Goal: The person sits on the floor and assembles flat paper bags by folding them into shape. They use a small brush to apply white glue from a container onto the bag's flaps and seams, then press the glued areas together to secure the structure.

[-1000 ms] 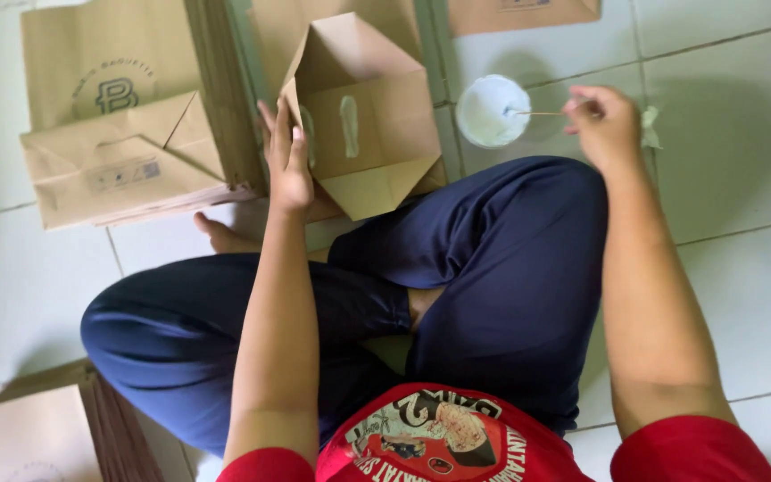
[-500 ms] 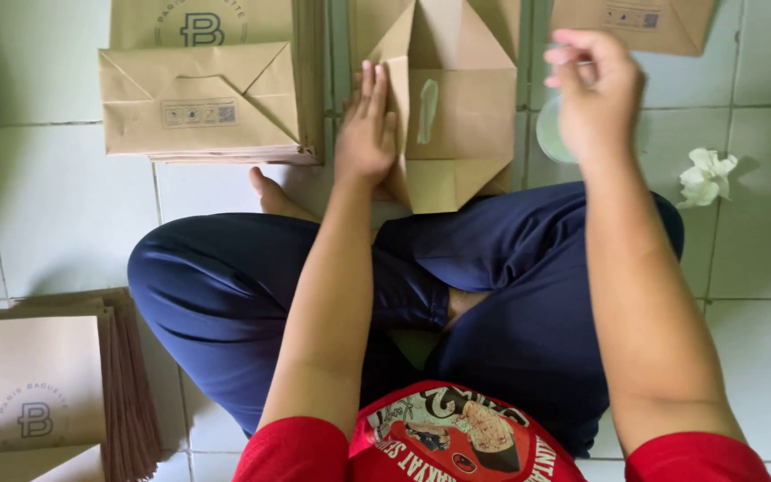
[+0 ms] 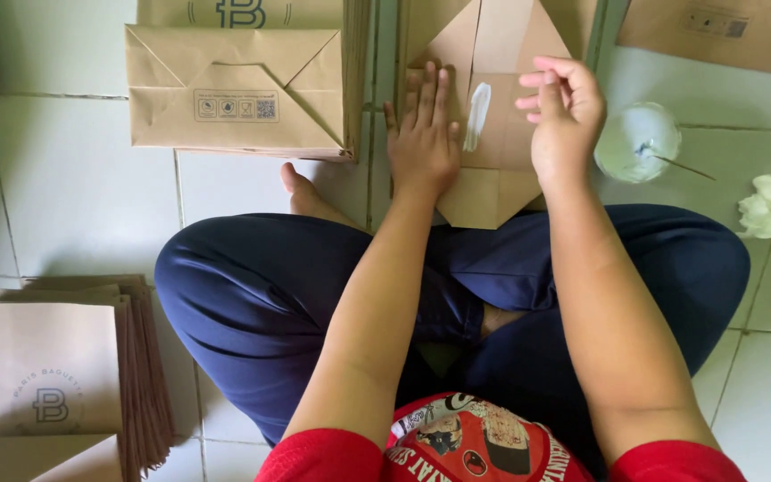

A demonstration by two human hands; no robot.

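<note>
White floor tiles (image 3: 73, 196) carry a stack of finished bags (image 3: 234, 85) at left. My left hand (image 3: 423, 134) presses flat, fingers spread, on the unfolded brown paper bag (image 3: 501, 54); my right hand (image 3: 564, 112) hovers open above its white glue streak (image 3: 476, 114), beside the glue dish (image 3: 637, 143).

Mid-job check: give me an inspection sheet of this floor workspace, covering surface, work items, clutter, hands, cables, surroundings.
Surface: pale tiled floor.
Work items: brown paper bag lying flat, bottom flaps open, white glue streak on a flap; round glue dish with a thin stick beside it.
Clutter: crumpled white tissue.
Hands: left hand pressed flat on the bag; right hand above the flap, fingers loosely curled, holding nothing.
Cables: nothing seen.
Surroundings: folded bag stack ahead; flat bag pile at left.
</note>
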